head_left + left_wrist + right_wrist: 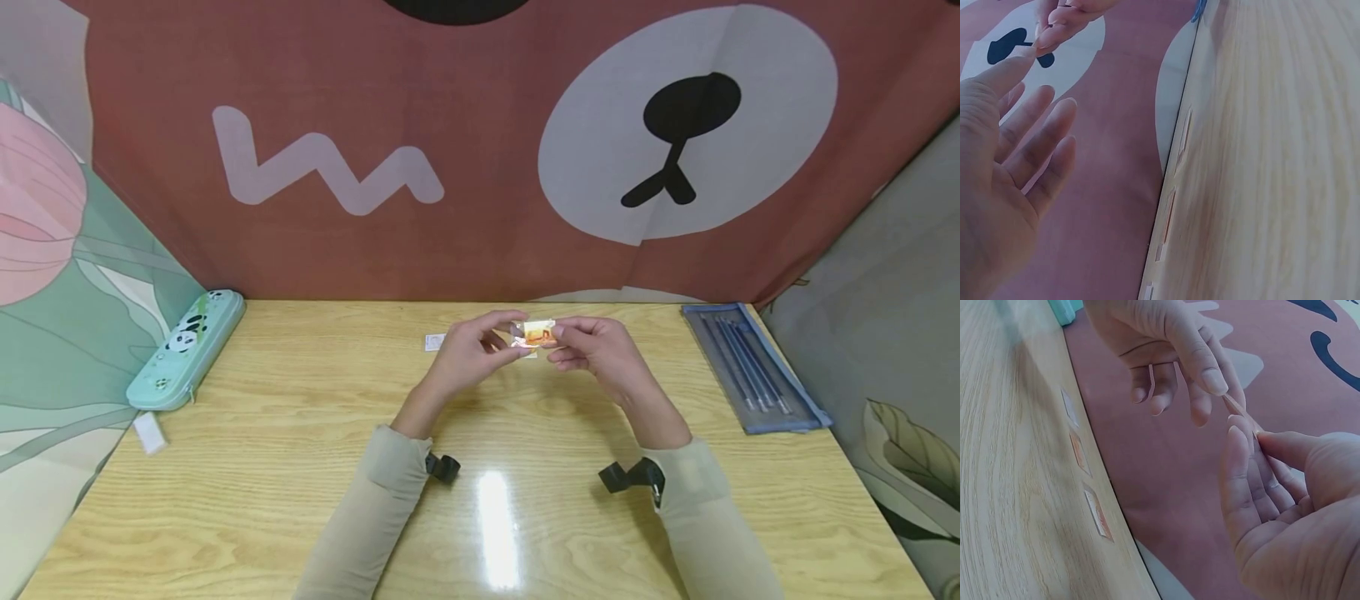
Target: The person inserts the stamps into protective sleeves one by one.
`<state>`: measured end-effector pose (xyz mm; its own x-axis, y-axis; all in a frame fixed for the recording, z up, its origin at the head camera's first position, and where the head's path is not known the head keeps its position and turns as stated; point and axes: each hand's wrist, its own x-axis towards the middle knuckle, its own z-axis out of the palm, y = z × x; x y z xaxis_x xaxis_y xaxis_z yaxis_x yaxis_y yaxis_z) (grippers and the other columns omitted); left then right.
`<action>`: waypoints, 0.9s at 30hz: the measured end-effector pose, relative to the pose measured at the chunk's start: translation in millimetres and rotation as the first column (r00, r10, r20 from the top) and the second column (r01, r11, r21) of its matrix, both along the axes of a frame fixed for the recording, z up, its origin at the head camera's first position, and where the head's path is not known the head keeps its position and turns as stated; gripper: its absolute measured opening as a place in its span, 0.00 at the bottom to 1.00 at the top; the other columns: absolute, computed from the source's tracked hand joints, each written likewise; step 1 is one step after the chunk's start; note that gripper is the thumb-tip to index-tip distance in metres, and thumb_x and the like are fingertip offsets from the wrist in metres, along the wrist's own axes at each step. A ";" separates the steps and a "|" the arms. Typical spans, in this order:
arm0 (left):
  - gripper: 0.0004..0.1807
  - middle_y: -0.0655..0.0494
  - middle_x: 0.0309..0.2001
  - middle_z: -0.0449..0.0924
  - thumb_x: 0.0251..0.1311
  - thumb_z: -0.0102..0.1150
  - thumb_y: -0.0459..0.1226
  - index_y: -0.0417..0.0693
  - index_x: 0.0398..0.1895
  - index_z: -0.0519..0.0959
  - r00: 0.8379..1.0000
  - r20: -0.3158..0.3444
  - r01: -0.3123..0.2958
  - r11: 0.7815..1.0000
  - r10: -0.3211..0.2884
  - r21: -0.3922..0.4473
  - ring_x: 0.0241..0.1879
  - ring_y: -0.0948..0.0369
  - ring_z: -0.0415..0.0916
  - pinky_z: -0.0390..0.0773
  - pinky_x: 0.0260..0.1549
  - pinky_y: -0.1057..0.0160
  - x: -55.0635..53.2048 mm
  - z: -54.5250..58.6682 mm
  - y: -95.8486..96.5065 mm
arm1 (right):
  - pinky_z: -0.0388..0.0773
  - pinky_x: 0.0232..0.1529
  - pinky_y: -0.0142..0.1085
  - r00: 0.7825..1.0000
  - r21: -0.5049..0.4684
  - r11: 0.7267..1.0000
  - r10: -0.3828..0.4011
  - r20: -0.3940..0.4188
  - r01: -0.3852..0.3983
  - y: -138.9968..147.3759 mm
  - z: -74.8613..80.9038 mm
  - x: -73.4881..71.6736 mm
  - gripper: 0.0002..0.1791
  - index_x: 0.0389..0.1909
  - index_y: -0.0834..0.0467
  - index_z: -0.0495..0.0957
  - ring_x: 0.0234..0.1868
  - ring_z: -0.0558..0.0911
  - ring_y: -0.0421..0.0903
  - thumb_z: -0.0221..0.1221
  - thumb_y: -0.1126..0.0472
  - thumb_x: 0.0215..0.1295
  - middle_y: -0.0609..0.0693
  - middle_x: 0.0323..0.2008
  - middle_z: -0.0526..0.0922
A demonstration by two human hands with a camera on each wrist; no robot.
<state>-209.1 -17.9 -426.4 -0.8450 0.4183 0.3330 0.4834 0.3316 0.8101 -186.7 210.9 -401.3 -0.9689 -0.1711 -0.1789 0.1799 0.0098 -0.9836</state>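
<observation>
Both hands hold a small, flat, clear packet (537,333) with a yellow and orange print, raised over the back of the table. My left hand (471,350) pinches its left end between thumb and index finger, the other fingers spread loosely. At the right end, my right hand (600,350) grips it between thumb and fingers. From the right wrist view the packet (1241,412) appears edge-on as a thin strip between the two hands. Below lie several small flat pieces in a row: a pale one (1069,408), an orange one (1079,453) and a larger clear-edged one (1097,514).
A mint pencil case (187,346) with pandas lies at the left edge, a small white block (150,432) by its near end. On the right is a blue-edged mesh pouch (757,367) with several pens or pencils. A red-brown cloth (480,250) hangs behind the wooden table (300,500).
</observation>
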 end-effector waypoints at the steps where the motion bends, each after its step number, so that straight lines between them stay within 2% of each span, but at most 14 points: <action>1: 0.22 0.60 0.43 0.87 0.60 0.73 0.44 0.58 0.58 0.83 1.000 -0.007 0.000 1.000 0.000 -0.005 0.33 0.65 0.85 0.85 0.32 0.67 -0.1 -0.1 0.0 | 0.88 0.36 0.32 1.000 0.004 1.000 -0.001 0.002 0.001 -0.1 -0.1 -0.1 0.21 0.60 0.74 0.73 0.29 0.88 0.37 0.57 0.62 0.75 0.45 0.32 0.88; 6: 0.21 0.60 0.41 0.88 0.60 0.72 0.44 0.56 0.58 0.83 1.000 -0.028 0.004 1.000 -0.004 -0.013 0.33 0.65 0.85 0.85 0.30 0.68 0.0 -0.2 0.7 | 0.88 0.35 0.32 1.000 0.015 1.000 -0.006 0.007 0.006 -0.6 -0.7 -0.6 0.21 0.60 0.74 0.72 0.29 0.88 0.37 0.56 0.63 0.75 0.42 0.31 0.87; 13: 0.20 0.61 0.39 0.87 0.60 0.72 0.43 0.57 0.56 0.83 0.999 -0.054 -0.008 1.000 0.007 -0.029 0.31 0.67 0.85 0.84 0.29 0.69 0.1 -1.7 2.0 | 0.88 0.35 0.31 1.000 -0.013 1.000 -0.009 0.017 0.010 -1.4 -2.0 -1.4 0.17 0.55 0.71 0.75 0.29 0.87 0.37 0.58 0.64 0.74 0.46 0.31 0.87; 19: 0.20 0.60 0.40 0.87 0.60 0.72 0.43 0.57 0.56 0.83 0.998 -0.062 -0.013 0.999 0.010 -0.038 0.32 0.66 0.85 0.84 0.29 0.69 0.5 -1.7 3.3 | 0.87 0.36 0.30 1.000 -0.004 1.000 -0.011 0.009 0.011 -2.4 -2.6 -2.1 0.14 0.53 0.72 0.75 0.29 0.86 0.37 0.58 0.65 0.74 0.44 0.30 0.86; 27: 0.21 0.60 0.41 0.87 0.60 0.73 0.44 0.54 0.56 0.84 0.998 -0.060 -0.022 0.998 0.019 -0.057 0.31 0.67 0.85 0.83 0.25 0.69 1.0 -0.7 3.7 | 0.87 0.36 0.31 1.000 0.008 1.000 -0.012 0.017 0.012 -2.3 -3.0 -2.4 0.08 0.43 0.64 0.79 0.29 0.85 0.38 0.62 0.63 0.70 0.45 0.29 0.86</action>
<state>-208.1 -14.2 -427.1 -0.8331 0.4211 0.3585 0.5226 0.3874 0.7594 -189.0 208.6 -404.3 -0.9677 -0.1581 -0.1962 0.1963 0.0153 -0.9804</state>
